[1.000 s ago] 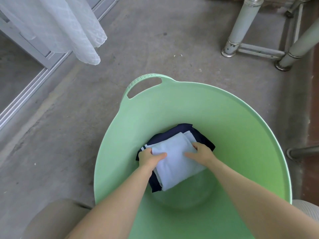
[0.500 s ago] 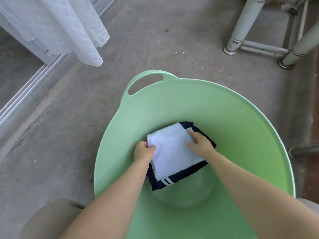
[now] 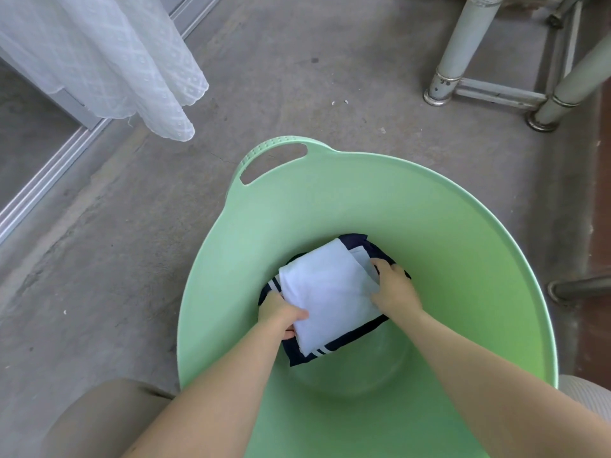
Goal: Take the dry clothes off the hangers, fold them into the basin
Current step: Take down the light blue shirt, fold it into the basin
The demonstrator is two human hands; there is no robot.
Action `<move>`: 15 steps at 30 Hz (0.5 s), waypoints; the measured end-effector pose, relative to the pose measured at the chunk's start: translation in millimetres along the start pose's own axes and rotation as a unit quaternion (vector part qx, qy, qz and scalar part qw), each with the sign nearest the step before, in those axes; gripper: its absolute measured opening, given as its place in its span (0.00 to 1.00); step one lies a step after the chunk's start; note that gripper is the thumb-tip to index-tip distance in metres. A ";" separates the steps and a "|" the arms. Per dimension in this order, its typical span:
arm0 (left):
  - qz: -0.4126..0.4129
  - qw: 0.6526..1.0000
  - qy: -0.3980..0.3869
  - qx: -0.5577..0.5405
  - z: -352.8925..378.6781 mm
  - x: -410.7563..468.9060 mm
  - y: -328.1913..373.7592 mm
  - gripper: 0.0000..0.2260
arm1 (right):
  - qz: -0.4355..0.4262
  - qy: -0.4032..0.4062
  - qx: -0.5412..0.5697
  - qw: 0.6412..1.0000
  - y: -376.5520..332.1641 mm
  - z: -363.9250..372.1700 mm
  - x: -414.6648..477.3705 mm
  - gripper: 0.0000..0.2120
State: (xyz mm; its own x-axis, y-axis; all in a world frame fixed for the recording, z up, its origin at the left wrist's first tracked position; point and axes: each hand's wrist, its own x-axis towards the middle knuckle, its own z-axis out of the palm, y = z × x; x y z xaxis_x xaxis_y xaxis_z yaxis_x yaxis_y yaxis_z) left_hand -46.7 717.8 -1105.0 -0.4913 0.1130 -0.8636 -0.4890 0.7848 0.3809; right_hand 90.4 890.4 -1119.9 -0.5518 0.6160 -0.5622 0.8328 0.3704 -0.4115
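**Stack turned in the green basin, both hands on it**

Since half a second ago, we see the left hand (image 3: 281,314) has drawn a little nearer the body along the left edge of the folded white cloth (image 3: 327,292). The cloth has turned slightly with it. A pair of white stripes (image 3: 273,285) on the navy garment (image 3: 299,357) now shows just beyond the left knuckles, where only navy showed before. The right hand (image 3: 396,289) has shifted only slightly.

The left thumb (image 3: 297,315) lies on top of the white cloth. The other left fingers are tucked under its edge, so the hand pinches the cloth. The right fingers (image 3: 380,264) are curled and close together over the right edge, where a second white layer peeks out beside the fingertips. The white cloth lies between the two sets of fingers, on the navy garment, in the bottom of the green basin (image 3: 330,200). The basin's handle (image 3: 261,147) is well beyond the fingertips.

We can read no brand, label or writing anywhere.

We cannot see the left fingertips under the cloth, nor tell whether the right fingers reach beneath the navy layer. What kind of garments these are is unclear. The forearms and the frame cut off the basin's near rim. The lace curtain (image 3: 115,61) and the metal legs (image 3: 463,44) run out of the frame at the top.
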 end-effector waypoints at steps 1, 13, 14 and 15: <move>0.037 0.997 0.041 0.046 -0.8 -2.3 3.5 0.21 | -0.037 0.025 -0.046 0.998 -5.8 -0.3 -2.0 0.31; 0.274 0.732 0.068 0.620 3.8 9.9 -5.7 0.54 | -0.156 -0.105 -0.311 0.932 -23.7 2.7 6.6 0.40; 0.278 0.727 0.069 0.625 3.2 9.3 -2.3 0.55 | -0.153 -0.105 -0.299 0.936 -23.3 0.9 5.6 0.39; 0.277 0.725 0.069 0.627 0.7 6.5 0.8 0.55 | -0.148 -0.104 -0.280 0.943 -23.2 -0.9 2.8 0.39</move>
State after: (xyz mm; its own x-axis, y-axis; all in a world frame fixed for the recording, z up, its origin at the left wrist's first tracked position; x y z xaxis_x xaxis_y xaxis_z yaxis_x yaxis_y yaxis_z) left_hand -49.8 719.6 -1110.5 -0.4723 0.6277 -0.6188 0.8080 0.5889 -0.0193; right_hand 69.6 884.1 -1111.3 -0.7127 0.3000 -0.6341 0.5019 0.8496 -0.1622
